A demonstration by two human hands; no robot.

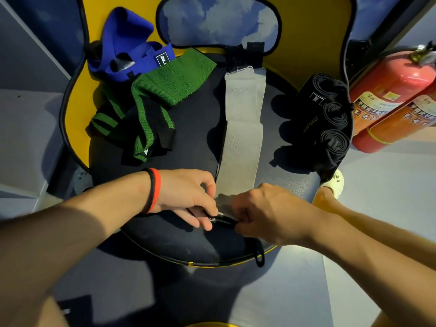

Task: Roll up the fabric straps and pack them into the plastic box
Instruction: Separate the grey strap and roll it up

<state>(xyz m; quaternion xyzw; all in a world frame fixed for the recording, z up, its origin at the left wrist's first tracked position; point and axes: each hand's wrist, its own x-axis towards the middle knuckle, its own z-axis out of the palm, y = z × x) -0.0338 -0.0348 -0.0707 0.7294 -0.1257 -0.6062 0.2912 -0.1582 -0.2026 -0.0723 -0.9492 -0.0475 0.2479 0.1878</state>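
A person's left hand and right hand meet at the near end of a grey strap laid flat on a dark round cushion edged in yellow. Each hand's grip is clenched on the strap: the fingers curl in and pinch its black-trimmed end from either side, close to the cushion's near edge. The two hands are almost touching. Whether the strap's end is folded over under the fingers cannot be told.

The grey strap runs in a straight line from the hands up the middle of the cushion to its far edge, where it ends in black fastening patches.

A green strap lies loose and crumpled on the left half of the cushion. A blue strap is heaped at the far left edge, touching the green one. Three rolled black straps sit side by side along the right edge.

Red and black wristbands circle the left wrist. Two red fire extinguishers lie on the floor past the cushion's right edge, and a pale shoe shows just beyond the rolls.
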